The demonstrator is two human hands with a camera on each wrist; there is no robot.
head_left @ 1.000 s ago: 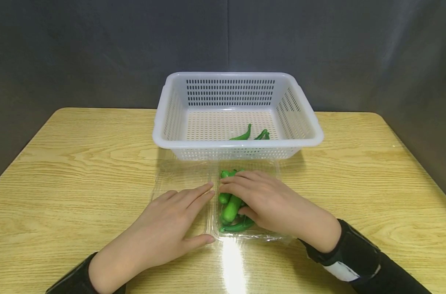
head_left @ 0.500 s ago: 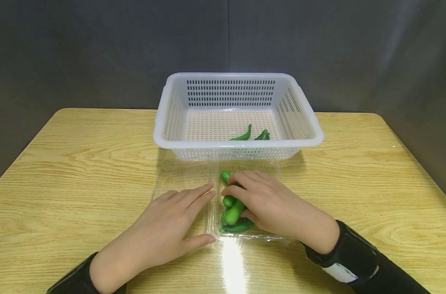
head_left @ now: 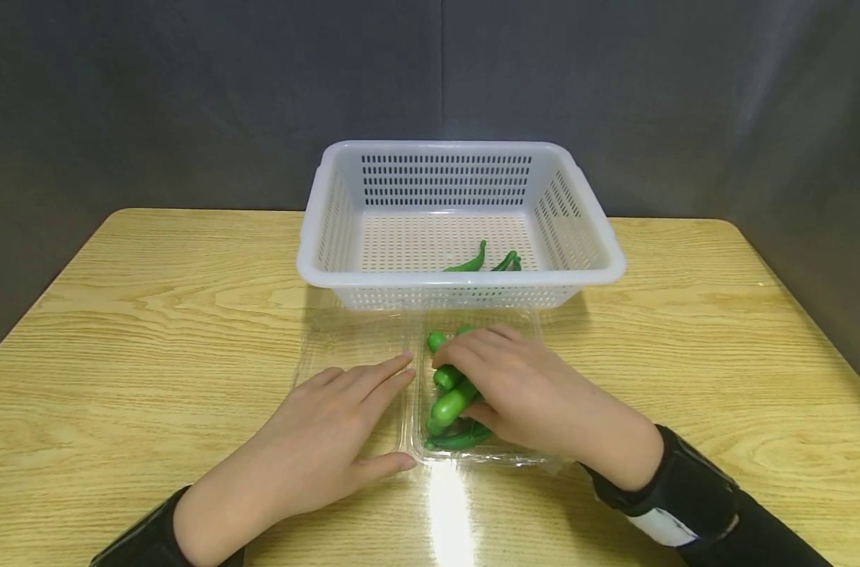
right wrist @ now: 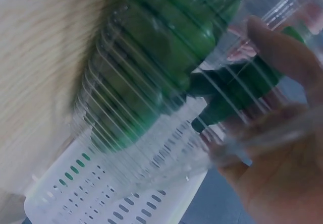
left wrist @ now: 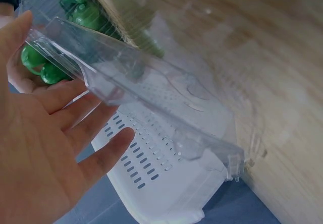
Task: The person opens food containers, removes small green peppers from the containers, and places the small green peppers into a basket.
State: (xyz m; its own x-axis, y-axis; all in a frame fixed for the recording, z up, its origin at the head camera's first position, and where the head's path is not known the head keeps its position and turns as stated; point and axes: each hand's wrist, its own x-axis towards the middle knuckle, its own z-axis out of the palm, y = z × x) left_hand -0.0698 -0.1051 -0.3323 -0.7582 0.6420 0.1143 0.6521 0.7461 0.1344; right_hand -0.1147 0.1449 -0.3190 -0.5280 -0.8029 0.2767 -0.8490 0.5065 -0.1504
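A clear plastic clamshell box [head_left: 410,429] lies opened flat on the table, and green peppers [head_left: 458,441] fill part of its right half. My right hand [head_left: 525,386] reaches over that half, its fingers and thumb curled around green peppers [head_left: 453,405] whose rounded ends poke out to the left. Through the ribbed clear wall, the right wrist view shows the gripped peppers [right wrist: 242,88] beside the bulk of the pile. My left hand [head_left: 331,441] rests flat at the box's middle fold, fingers straight, thumb spread along the near edge. The right palm hides some peppers.
Just behind the box stands a white perforated basket [head_left: 461,279], with several green peppers [head_left: 472,261] on its floor toward the near wall. A dark grey backdrop [head_left: 260,94] rises behind the wooden table [head_left: 132,354].
My right hand has shifted slightly right, and the peppers in its grasp have turned and moved a little right. The left hand stays in place.
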